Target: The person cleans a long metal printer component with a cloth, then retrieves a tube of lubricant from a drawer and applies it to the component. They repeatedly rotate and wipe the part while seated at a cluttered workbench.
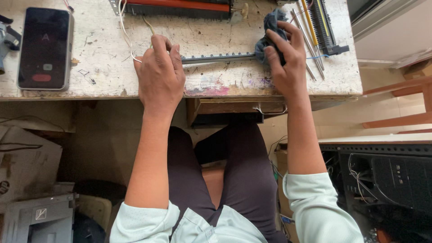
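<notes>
My rag (pixel 271 32) is dark blue, the toothed strip (pixel 218 57) dark grey, the worktable (pixel 108 67) chipped white with pink-purple smears, the phone (pixel 44 48) black.

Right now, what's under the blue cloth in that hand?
The right hand presses the blue cloth around one end of a long grey toothed bar. The bar runs out toward the left hand. Its tip under the cloth is covered, so that part cannot be seen.

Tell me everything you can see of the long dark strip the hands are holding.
The long dark strip is a thin, grey-black bar with small teeth along its upper edge, lying flat across the worn white table. The left hand covers one end; the right hand presses a dark blue cloth around the other end.
</notes>
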